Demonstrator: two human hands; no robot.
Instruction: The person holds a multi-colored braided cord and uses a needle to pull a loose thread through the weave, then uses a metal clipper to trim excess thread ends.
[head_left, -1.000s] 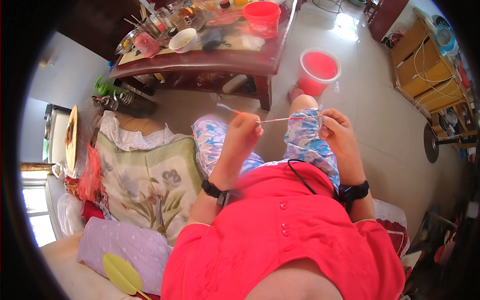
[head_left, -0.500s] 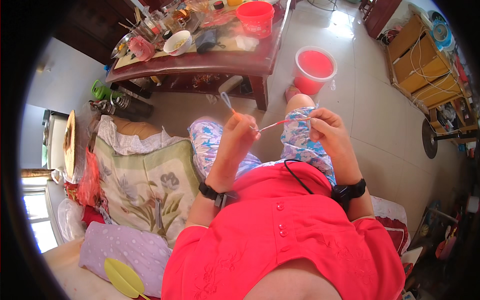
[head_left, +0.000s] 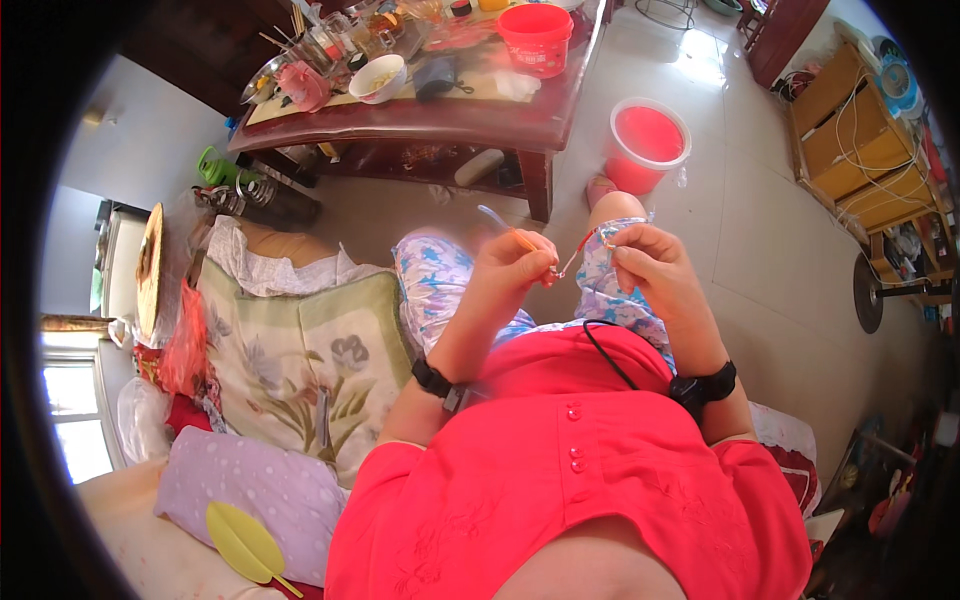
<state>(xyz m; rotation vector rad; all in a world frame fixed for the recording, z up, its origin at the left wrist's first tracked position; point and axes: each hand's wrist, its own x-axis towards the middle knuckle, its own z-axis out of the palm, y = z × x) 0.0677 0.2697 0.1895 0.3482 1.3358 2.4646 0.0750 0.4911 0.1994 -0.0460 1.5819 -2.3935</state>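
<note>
Two closed pinches, one slim red-and-white cord (head_left: 586,238)

With fingers curled in, the left hand (head_left: 513,268) grips a slim, pale-blue-tipped orange tool (head_left: 521,240) and the cord's near end. The cord curves slackly between the hands, over white trousers (head_left: 435,275) flowered blue and purple. The right hand (head_left: 652,262) pinches its other end, thumb near forefinger.

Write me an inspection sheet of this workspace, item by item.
Surface: dark red table, crowded.
Job's things: thin, partly red cord, curving; slim orange piece.
Clutter: white bowl and red bucket among other items on the table.
Hands: left hand pinches the cord, orange piece protruding beyond; right hand pinches the cord farther along.
Cables: black cable across the red shirt; white cables on wooden cabinet.
Surroundings: white-rimmed bucket on tiled floor; floral cover at left.
</note>
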